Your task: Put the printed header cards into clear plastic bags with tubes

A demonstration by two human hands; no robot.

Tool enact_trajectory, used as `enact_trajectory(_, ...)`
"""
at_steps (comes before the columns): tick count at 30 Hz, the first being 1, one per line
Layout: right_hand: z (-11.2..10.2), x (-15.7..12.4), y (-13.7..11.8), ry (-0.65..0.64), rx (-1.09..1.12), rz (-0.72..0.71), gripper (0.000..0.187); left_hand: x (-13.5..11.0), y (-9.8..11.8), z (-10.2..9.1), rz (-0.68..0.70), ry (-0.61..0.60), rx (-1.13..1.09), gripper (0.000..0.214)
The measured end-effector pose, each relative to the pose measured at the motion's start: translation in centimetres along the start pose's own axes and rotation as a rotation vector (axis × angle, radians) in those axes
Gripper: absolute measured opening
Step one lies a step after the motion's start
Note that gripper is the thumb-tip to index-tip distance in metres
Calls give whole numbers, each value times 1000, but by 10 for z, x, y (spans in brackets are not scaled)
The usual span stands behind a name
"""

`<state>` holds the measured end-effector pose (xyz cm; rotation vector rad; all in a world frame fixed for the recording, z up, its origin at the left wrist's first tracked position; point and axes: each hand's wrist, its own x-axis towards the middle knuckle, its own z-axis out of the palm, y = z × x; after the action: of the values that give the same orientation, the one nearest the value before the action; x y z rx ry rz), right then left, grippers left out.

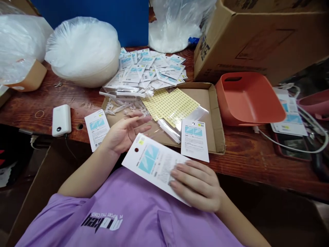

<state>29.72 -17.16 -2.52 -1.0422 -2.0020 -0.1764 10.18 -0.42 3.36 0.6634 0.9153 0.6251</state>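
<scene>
**Right now: one printed card held just before the cardboard tray**

Behind the cardboard tray (215, 118), to its right, stands a big brown carton (257, 37). Behind it to the left sits a bowl-shaped stack in a white plastic bag (84, 48). An orange basket (246, 99) lies tilted just beside the tray's right wall. A heap of small sealed packets (151, 68) spills over the tray's far edge, and yellow sticker sheets (169, 104) lie inside the tray.

The printed card (151, 163) is on the near side of the tray, off the table and above the purple shirt (128, 212). The right hand (197, 187) grasps its lower end, with the fingers spread flat over the print; the thumb is hidden beneath. The left hand (125, 132) is released, palm up and fingers loose, at the tray's near left corner. It holds nothing and is just clear of the card's punched end.

Two more cards lie flat: a second card (194, 140) on the tray's near rim and a third card (97, 128) just left of the tray. Further left is a white power bank (61, 120). Tiny clear plastic pieces (120, 106) are scattered in the tray's left end.

In my judgement the hold works best with the card kept flat rather than bowed. The fingers should stay off the blue panel, and the free hand should support the punched end so nothing creases.
</scene>
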Motion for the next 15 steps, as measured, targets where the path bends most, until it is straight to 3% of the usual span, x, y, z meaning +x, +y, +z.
enact_trajectory(3,11,20,3,-7,-79,-298,20,-8,0,-9,-55,-51,-114,20)
enact_trajectory(10,16,24,17,22,-146,-95,16,-19,5,-24,-79,-63,-175,28)
enact_trajectory(15,18,37,9,23,26,-200,12,-15,6,-32,-40,-128,-189,37)
